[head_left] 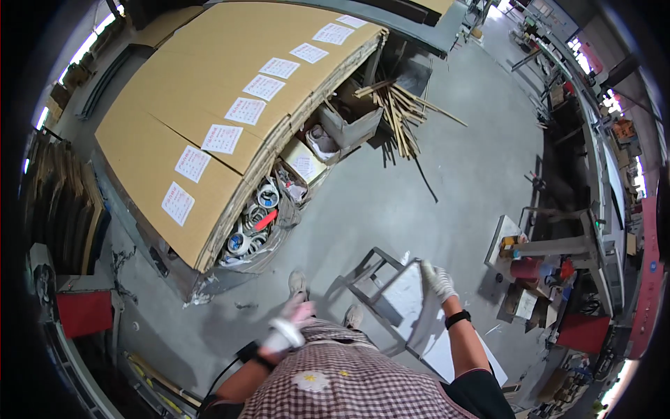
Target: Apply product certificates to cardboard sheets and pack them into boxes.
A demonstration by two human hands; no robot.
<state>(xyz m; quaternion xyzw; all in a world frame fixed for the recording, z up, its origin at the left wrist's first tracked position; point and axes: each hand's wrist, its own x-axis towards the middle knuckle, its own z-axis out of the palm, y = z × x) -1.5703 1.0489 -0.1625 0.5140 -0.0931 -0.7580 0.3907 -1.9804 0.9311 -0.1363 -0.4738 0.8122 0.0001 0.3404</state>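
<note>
**Gripping a grey sheet on a workshop floor**

Standing on the grey concrete floor [391, 202], the person looks down at both gloved hands. Far left, dark flat boards [66, 209] lean in a row beside a red box [84, 313]. Next to them a big stack of brown cardboard sheets [209, 91] carries a line of white paper labels [222, 138], and below its edge lies a heap of tape rolls [252, 222] in a bag.

Nearer the body, the left hand [289, 325], in a white glove with a black wristband, is blurred; whether it is spread or closed cannot be told, and it seems to hold nothing. Two shoes [299, 283] show just above it.

To the right stands a grey metal frame stand [370, 279], and against it a flat grey rectangular sheet [419, 314]. The right hand [438, 279], also white-gloved, is closed over that sheet's upper edge, pinching it.

Further up lies a bundle of wooden sticks [399, 112]. Far right, a cluttered worktop [551, 279] holds small red and white items.
</note>
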